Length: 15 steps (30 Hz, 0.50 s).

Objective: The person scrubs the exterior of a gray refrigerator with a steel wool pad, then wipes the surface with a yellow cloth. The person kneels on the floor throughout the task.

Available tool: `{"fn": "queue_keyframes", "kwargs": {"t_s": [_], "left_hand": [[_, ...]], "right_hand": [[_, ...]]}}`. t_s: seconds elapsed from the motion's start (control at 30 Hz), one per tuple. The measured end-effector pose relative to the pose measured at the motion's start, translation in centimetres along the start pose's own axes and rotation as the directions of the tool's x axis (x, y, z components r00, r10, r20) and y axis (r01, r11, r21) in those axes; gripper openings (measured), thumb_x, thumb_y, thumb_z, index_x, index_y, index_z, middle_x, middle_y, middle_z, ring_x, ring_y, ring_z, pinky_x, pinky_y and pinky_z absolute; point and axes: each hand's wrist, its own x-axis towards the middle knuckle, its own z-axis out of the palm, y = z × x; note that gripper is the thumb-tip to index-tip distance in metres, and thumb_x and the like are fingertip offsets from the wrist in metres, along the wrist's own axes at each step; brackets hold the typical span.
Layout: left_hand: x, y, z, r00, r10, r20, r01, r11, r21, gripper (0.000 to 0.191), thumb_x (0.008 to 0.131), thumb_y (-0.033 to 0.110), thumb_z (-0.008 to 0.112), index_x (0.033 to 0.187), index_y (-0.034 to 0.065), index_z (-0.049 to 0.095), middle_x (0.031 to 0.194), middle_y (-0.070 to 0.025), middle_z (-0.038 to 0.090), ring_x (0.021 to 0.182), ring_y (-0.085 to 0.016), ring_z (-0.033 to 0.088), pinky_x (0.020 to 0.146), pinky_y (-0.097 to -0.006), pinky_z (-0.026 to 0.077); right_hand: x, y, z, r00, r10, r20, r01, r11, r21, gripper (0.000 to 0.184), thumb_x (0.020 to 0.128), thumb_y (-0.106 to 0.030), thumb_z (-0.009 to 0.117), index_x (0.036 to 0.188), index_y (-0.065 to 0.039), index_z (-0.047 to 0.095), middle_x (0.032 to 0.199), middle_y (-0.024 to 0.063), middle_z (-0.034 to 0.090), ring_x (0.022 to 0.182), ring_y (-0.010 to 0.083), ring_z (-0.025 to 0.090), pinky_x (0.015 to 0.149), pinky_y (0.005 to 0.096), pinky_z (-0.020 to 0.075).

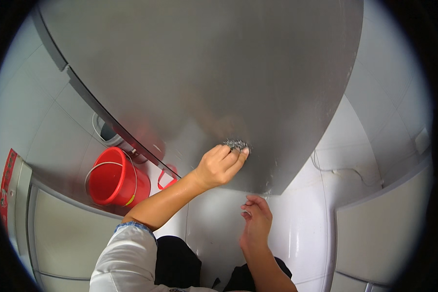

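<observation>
My left hand (219, 166) pinches a clump of steel wool (234, 144) between thumb and fingers. The wool rests against a large, smooth grey side panel (211, 54), which looks like that of a refrigerator. Pale scratches or residue mark the panel near its lower corner and right edge, and a blurred reflection of my arm shows in it. Just below the panel's bottom edge is my right hand (256, 219), holding nothing visible. Its fingers are loosely curled and a little apart.
Left of the panel stand a red bucket (142, 186) with a wire handle and a grey bucket (111, 137) partly hidden. A red object (161, 180) lies by the panel's lower edge. On the right, a cable (323, 168) crosses white floor tiles (303, 215). Cabinets flank both sides.
</observation>
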Motion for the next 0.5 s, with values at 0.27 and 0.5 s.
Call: {"fn": "queue_keyframes", "kwargs": {"t_s": [0.27, 0.5], "left_hand": [[10.2, -11.4, -7.8, 0.877, -0.171, -0.450, 0.344, 0.877, 0.335, 0.033, 0.078, -0.008, 0.075, 0.108, 0.0046, 0.076, 0.096, -0.0089, 0.070, 0.085, -0.029, 0.064, 0.084, -0.0421, 0.048], [4.6, -0.7, -1.4, 0.995, 0.097, 0.028, -0.099, 0.991, 0.095, 0.030, 0.085, 0.002, 0.074, 0.115, 0.0020, 0.078, 0.110, -0.0076, 0.074, 0.100, -0.022, 0.069, 0.090, -0.0405, 0.057]], "right_hand": [[3.7, 1.6, 0.2, 0.996, -0.005, -0.092, 0.000, 0.999, -0.050, 0.018, 0.091, -0.005, 0.059, 0.104, -0.011, 0.070, 0.096, -0.0019, 0.061, 0.087, 0.0125, 0.060, 0.081, 0.0295, 0.0428], [2.9, 1.9, 0.6, 1.000, 0.008, -0.014, -0.009, 1.000, -0.016, 0.020, 0.090, -0.001, 0.058, 0.101, -0.011, 0.070, 0.095, -0.0026, 0.061, 0.086, 0.0114, 0.060, 0.079, 0.0282, 0.0424]]}}
